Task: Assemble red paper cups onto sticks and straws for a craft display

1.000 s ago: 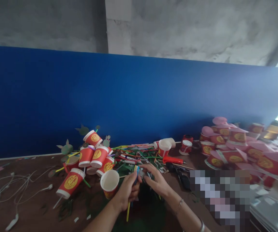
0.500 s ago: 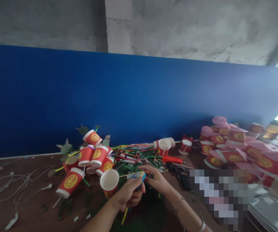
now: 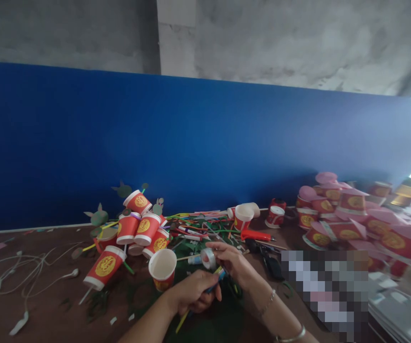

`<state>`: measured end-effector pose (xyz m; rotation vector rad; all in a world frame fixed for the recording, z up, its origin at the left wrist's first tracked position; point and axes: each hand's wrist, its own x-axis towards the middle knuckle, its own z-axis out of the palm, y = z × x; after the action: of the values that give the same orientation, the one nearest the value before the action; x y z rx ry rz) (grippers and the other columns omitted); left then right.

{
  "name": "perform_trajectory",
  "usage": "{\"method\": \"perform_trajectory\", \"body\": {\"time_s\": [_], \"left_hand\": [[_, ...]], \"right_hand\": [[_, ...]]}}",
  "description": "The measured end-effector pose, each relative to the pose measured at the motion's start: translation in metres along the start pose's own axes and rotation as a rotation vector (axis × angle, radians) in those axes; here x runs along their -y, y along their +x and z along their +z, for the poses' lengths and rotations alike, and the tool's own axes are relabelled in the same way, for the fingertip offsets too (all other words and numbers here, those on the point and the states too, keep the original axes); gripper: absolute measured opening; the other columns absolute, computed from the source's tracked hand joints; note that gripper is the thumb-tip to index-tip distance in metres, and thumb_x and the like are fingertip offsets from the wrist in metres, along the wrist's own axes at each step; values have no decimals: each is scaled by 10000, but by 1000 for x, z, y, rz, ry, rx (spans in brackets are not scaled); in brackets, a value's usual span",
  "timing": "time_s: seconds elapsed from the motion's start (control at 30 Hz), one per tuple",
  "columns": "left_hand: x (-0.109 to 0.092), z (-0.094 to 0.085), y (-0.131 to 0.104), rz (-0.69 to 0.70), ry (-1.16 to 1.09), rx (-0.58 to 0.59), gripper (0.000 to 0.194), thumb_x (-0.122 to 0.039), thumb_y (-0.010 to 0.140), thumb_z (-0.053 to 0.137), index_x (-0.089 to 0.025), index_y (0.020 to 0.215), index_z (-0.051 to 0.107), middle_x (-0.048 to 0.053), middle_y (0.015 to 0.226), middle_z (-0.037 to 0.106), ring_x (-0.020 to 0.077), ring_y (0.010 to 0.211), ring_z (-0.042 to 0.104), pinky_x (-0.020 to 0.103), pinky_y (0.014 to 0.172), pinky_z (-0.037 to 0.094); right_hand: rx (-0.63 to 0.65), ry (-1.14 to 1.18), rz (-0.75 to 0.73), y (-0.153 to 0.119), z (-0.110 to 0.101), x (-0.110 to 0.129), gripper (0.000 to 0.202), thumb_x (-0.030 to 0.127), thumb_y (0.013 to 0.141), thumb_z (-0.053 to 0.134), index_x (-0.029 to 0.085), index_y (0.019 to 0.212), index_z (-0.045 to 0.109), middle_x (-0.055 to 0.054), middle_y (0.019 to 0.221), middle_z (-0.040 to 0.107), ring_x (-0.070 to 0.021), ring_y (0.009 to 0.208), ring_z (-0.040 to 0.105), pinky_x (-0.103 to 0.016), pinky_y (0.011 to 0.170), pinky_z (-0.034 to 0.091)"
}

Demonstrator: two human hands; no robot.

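Left hand [image 3: 199, 287] is clasping thin yellow and blue sticks [image 3: 221, 275], likely steadying them; right hand [image 3: 237, 263] is touching round clear tape roll [image 3: 210, 257], grip unclear.

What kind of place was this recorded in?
Probably a craft workspace in an unfinished building: decorated red paper cups, colourful sticks strewn on the table, and a bare concrete wall behind.

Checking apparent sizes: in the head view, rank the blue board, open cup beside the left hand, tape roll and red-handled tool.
Blue board
Open cup
Unranked: tape roll and red-handled tool; one is rounder, the other longer and thinner, neither clearly looks larger.
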<state>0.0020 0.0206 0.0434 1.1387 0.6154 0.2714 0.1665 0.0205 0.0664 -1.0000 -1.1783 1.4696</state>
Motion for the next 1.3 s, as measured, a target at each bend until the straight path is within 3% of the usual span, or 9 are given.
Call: {"method": "perform_trajectory", "body": {"time_s": [0.17,0.33,0.43,0.53,0.6,1.0,1.3], "left_hand": [[4,-3,4,-53,1,-47,506,-678,728,503,-177,666,543,-125,357,237,24,265,120,191,313,60],[6,-4,9,-64,-26,-144,547,-721,687,488,-177,694,546,-108,388,322,29,265,185,178,295,148],[8,-6,13,-65,-47,-201,539,-709,701,459,-176,712,541,-107,396,327,30,271,193,176,296,148],[10,-7,15,-36,-88,-217,482,-662,723,465,-185,764,527,-111,421,330,26,278,169,178,304,104],[10,-8,16,-21,-109,-226,450,-639,735,461,-198,810,511,-115,433,327,27,281,158,178,314,79],[3,-6,17,19,-181,-321,389,-602,742,463,-215,782,471,-119,426,298,36,291,145,184,330,59],[6,-9,21,64,-182,-393,324,-551,751,411,-227,740,432,-124,424,292,38,286,130,186,329,73]], "right_hand": [[27,78,-47,2,-1,-2,381,214,725,591,171,1101,632,-51,858,711,-183,759,625,-280,681,435],[78,114,-87,2,1,-1,437,232,727,639,169,1155,576,-67,879,715,-202,806,641,-312,724,456],[100,112,-115,0,4,-1,440,247,718,664,184,1143,570,-66,864,703,-202,752,641,-296,624,480],[106,105,-102,0,8,-3,441,285,725,672,203,1143,554,-52,833,682,-169,614,612,-233,444,434],[92,91,-96,0,9,-4,440,295,719,688,200,1128,558,-42,800,673,-153,590,591,-210,412,414],[61,45,-156,1,7,-2,348,332,727,684,178,1030,611,-6,681,646,-138,599,575,-260,568,442],[-60,-188,-176,4,3,-6,367,443,723,674,159,955,649,2,612,623,-144,594,581,-261,599,405]]}}
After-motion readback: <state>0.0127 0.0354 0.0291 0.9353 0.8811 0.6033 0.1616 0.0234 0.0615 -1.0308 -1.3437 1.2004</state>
